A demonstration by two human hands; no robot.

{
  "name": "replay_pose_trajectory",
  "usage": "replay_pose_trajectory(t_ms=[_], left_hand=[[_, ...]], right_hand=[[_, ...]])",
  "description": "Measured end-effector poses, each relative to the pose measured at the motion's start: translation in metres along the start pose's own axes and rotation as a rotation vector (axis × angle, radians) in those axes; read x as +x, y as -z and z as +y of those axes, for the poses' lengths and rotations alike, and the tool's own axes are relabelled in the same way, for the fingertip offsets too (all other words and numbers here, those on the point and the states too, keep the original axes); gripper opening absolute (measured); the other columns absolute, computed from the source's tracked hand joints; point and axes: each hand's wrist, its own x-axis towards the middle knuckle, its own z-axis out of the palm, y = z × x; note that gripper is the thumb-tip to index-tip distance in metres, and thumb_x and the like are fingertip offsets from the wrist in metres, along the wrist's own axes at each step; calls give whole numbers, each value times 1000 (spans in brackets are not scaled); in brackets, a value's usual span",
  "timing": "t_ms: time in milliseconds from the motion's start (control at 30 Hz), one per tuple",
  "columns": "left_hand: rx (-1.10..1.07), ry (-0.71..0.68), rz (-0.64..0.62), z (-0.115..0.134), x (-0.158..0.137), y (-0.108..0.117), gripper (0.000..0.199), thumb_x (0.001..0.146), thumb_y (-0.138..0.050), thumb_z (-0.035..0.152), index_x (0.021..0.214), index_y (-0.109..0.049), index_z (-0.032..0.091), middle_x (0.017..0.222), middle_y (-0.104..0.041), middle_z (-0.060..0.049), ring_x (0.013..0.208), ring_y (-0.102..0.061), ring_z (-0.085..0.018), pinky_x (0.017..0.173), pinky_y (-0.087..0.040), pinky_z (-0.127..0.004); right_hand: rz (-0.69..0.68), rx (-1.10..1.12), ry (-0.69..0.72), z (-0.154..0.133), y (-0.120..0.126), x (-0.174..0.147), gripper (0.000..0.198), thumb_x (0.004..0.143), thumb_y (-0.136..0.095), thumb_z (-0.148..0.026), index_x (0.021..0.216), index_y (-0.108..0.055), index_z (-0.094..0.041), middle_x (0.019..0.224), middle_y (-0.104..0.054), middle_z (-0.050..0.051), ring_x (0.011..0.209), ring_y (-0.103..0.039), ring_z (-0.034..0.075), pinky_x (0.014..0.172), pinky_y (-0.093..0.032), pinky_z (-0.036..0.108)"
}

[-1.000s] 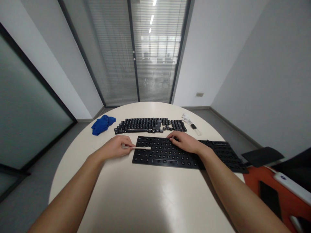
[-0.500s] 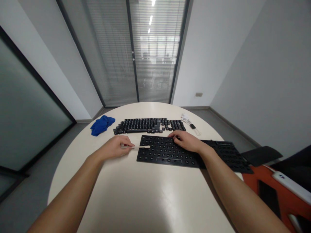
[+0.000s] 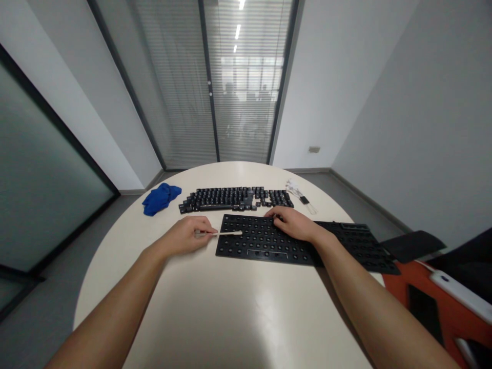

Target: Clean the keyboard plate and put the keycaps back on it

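Pinched in my left hand [image 3: 188, 233] is a pale cotton swab [image 3: 230, 233], its thick white tip over the left part of the black keyboard base [image 3: 269, 258]. This base has its keycaps off and lies on the table, with rows of bare switches showing. My right hand [image 3: 290, 221] grips the base at its far edge, fingers curled over the edge and thumb on top; the fingertips are partly hidden. Behind the base, the loose black keycaps [image 3: 219, 197] are laid out in keyboard order.
A crumpled blue cloth [image 3: 161, 199] lies at the far left of the round white table [image 3: 215, 307]. White cable and a small black piece [image 3: 303, 200] sit at the far right. Beyond the right edge, an orange surface [image 3: 400, 282] carries a power strip [image 3: 461, 294] and a dark phone-like slab [image 3: 425, 312].
My left hand has slid slightly right, carrying the swab's tip farther over the keyboard base. My right hand stays in place on the base.
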Motion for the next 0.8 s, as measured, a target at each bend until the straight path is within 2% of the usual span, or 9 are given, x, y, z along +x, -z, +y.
replay_pose_trajectory(t_ms=[333,633,800], left_hand=[[42,-94,22,7,2,-9,20,93,-61,26,105,-78,26,90,-70,-3,77,-63,-14,66,-46,-24],[77,-214,27,22,5,-21,25,99,-55,25,115,-74,28,102,-69,-4,90,-65,-16,80,-50,-27],[113,-213,-12,33,8,-30,27,101,-52,25,120,-72,27,107,-68,-4,96,-64,-17,84,-50,-29]], right_hand=[[9,17,-14,-1,-1,0,30,85,-50,-8,105,-69,-17,109,-72,9,99,-66,22,90,-49,34],[20,31,-23,0,-3,1,27,84,-51,-9,103,-69,-18,107,-72,8,98,-65,22,90,-49,34],[18,32,-31,-1,-3,1,26,84,-51,-10,102,-69,-18,106,-72,8,98,-65,22,89,-48,34]])
